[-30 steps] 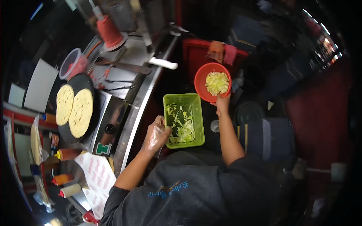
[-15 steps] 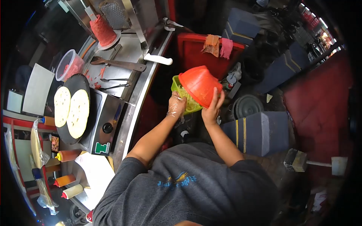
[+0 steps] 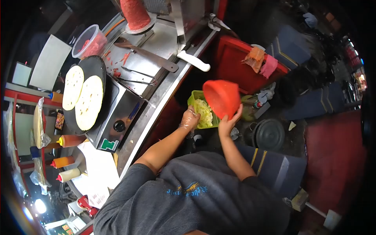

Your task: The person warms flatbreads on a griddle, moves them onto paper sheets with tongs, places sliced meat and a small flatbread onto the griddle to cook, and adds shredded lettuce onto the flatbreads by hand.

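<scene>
My left hand [image 3: 190, 119], in a clear plastic glove, grips the near left side of a green container [image 3: 197, 95]. Pale shredded cabbage or lettuce [image 3: 203, 113] fills it. My right hand [image 3: 229, 124] is closed on the rim of a red-orange plastic bowl [image 3: 222, 98]. That bowl is tipped beside the container's right edge, its opening facing away from me, so I cannot tell whether anything remains inside. The right fingers are partly hidden behind the bowl's lower edge.
On the left counter, two flatbreads [image 3: 89, 102] lie on a round black griddle [image 3: 100, 68]. Nearby are tongs [image 3: 137, 75], a wooden-handled blade [image 3: 152, 57], a white-handled knife [image 3: 194, 60], a meat tub [image 3: 90, 42] and a meat spit [image 3: 134, 15]. A red box [image 3: 231, 51] stands beyond.
The bowl has swung off the container's top toward the right, showing more of the shredded greens. My left hand stays on the container. The whole view has shifted.
</scene>
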The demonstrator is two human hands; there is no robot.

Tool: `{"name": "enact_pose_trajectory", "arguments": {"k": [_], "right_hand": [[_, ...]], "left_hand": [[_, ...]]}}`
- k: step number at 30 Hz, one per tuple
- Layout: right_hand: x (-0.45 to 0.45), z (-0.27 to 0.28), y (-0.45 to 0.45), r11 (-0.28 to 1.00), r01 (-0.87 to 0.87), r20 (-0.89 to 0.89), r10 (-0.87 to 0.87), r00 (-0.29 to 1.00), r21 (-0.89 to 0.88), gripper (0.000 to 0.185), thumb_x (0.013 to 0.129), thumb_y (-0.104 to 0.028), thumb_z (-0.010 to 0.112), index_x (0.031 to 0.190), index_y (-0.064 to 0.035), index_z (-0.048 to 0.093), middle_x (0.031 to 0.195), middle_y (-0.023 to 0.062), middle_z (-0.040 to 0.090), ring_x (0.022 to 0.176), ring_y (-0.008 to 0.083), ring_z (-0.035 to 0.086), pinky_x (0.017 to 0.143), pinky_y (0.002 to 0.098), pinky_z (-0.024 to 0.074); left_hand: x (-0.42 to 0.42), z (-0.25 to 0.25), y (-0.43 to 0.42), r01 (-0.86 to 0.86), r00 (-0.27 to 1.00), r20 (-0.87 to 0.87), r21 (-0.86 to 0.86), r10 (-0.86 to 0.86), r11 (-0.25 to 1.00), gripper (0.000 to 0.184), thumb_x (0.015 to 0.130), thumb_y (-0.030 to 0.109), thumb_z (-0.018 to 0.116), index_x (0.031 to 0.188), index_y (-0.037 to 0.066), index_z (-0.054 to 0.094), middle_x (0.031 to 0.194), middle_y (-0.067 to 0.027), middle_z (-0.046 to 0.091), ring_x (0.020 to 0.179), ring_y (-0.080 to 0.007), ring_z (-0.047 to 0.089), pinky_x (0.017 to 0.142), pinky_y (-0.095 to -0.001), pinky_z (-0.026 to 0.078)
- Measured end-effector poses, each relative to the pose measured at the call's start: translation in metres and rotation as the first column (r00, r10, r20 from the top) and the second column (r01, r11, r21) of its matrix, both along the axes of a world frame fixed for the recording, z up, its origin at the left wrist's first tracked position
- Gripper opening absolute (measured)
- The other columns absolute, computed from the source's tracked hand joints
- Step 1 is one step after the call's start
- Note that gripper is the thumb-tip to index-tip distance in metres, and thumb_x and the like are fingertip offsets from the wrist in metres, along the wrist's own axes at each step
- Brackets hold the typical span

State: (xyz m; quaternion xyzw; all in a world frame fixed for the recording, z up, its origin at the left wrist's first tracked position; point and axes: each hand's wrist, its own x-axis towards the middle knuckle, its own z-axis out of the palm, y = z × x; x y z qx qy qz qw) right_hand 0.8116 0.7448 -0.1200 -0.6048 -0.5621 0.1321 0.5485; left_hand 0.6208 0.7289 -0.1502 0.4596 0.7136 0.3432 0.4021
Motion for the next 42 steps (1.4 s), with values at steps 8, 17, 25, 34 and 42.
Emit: {"name": "enact_pose_trajectory", "arguments": {"k": [8, 17, 25, 34, 42], "right_hand": [[-0.112, -0.062, 0.159, 0.582, -0.587, -0.722, 0.001, 0.692, -0.562, 0.045, 0.096, -0.002, 0.060, 0.134, -0.0096, 0.037, 0.132, 0.0172, 0.055, 0.105, 0.0343, 0.069, 0.068, 0.0457, 0.0673], [-0.247, -0.148, 0.202, 0.228, -0.689, -0.526, 0.498, 0.690, -0.688, 0.039, 0.103, -0.020, 0.061, 0.141, -0.0113, 0.056, 0.124, 0.0100, 0.066, 0.104, 0.0229, 0.069, 0.074, 0.0389, 0.0601], [-0.058, -0.044, 0.204, 0.275, -0.650, -0.504, 0.448, 0.738, -0.708, 0.020, 0.104, -0.020, 0.067, 0.120, -0.0087, 0.066, 0.094, 0.0069, 0.070, 0.062, 0.0168, 0.068, 0.052, 0.0299, 0.0575], [0.030, 0.185, 0.030, 0.538, -0.740, -0.485, 0.559, 0.672, -0.405, 0.033, 0.110, -0.036, 0.060, 0.110, -0.0032, 0.067, 0.096, 0.0046, 0.071, 0.079, 0.0110, 0.068, 0.062, 0.0256, 0.0553], [-0.123, 0.243, -0.148, -0.487, -0.789, -0.637, 0.754, -0.163, -0.374, 0.137, 0.080, -0.061, 0.087, 0.168, 0.0011, 0.003, 0.168, 0.0213, 0.030, 0.149, 0.0335, 0.042, 0.110, 0.0452, 0.0495]], "left_hand": [[-0.031, -0.014, -0.059, 0.074, 0.997, -0.028, -0.060, -0.076, 0.995, 0.039, 0.087, 0.016, 0.073, 0.116, -0.003, 0.055, 0.105, -0.0348, 0.069, 0.107, -0.0515, 0.068, 0.090, -0.0518, 0.056], [-0.039, 0.007, -0.104, -0.071, 0.997, 0.031, -0.122, 0.075, 0.990, 0.051, 0.090, 0.021, 0.067, 0.129, -0.007, 0.050, 0.102, -0.0391, 0.067, 0.102, -0.0547, 0.068, 0.087, -0.0557, 0.056], [-0.038, 0.046, -0.116, 0.020, 0.983, 0.184, -0.009, -0.018, 1.000, 0.050, 0.089, 0.018, 0.068, 0.130, -0.003, 0.050, 0.107, -0.0310, 0.070, 0.107, -0.0479, 0.070, 0.090, -0.0502, 0.056], [-0.066, 0.179, -0.186, 0.014, 0.919, 0.362, 0.364, -0.156, 0.931, 0.027, 0.090, 0.013, 0.068, 0.105, 0.006, 0.047, 0.080, -0.0087, 0.051, 0.076, -0.0182, 0.054, 0.069, -0.0388, 0.047], [-0.136, 0.232, -0.379, -0.326, 0.943, 0.094, 0.457, 0.319, 0.828, 0.017, 0.094, 0.012, 0.062, 0.107, 0.002, 0.061, 0.098, -0.0217, 0.055, 0.091, -0.0360, 0.059, 0.079, -0.0481, 0.053]]}}
